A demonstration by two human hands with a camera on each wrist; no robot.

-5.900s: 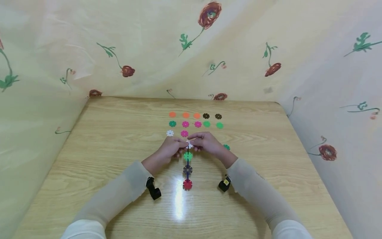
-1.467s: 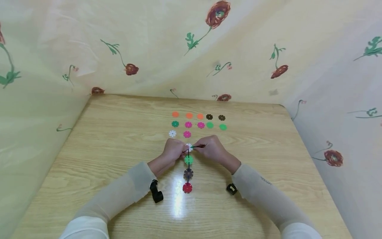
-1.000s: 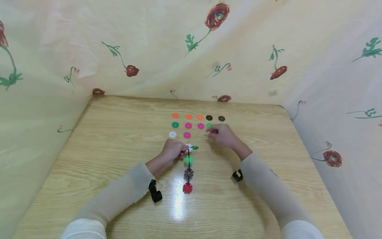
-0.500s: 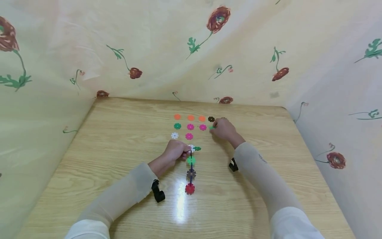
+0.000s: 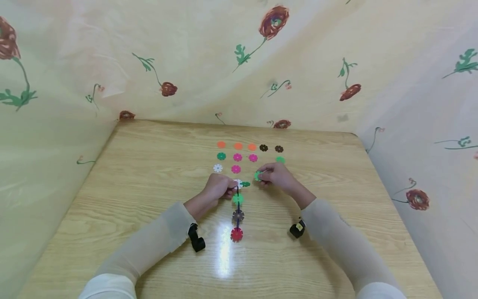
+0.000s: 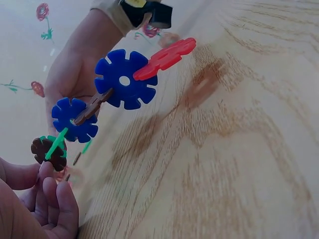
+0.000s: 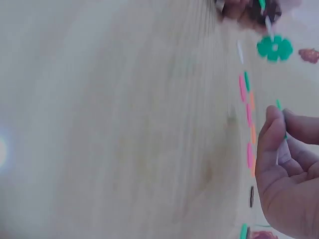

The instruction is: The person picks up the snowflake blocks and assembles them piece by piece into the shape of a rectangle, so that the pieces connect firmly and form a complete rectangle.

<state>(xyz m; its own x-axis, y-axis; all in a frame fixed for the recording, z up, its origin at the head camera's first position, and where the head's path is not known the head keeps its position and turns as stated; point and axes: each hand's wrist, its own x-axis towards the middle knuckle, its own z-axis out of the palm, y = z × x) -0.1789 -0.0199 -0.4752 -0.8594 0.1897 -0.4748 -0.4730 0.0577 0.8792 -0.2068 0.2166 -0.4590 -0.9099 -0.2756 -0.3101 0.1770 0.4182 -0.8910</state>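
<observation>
My left hand [image 5: 216,187] pinches the white slotted disc [image 5: 239,181] at the far end of a chain of interlocked snowflake discs. A dark green disc [image 5: 245,184] sticks out from the white one's right side. Toward me the chain runs through a light green disc [image 5: 238,199] and a brown disc [image 5: 238,215] to a red disc [image 5: 237,235]. Blue discs [image 6: 117,92] set crosswise between them show in the left wrist view, where the chain hangs over the table. Just right of the chain, my right hand [image 5: 279,175] holds another light green disc [image 5: 257,176] between thumb and fingers.
Loose discs lie in rows beyond the hands: orange discs [image 5: 238,146], dark brown discs [image 5: 263,148], pink discs [image 5: 237,157], a dark green disc [image 5: 221,156], a white disc [image 5: 218,168] and a light green disc [image 5: 280,160]. Flowered cloth [image 5: 194,62] walls the wooden table [image 5: 157,158].
The dark green disc has joined the white one on the chain. My right hand let go of it, reached to the rows, picked up a light green disc and brought it back toward the chain.
</observation>
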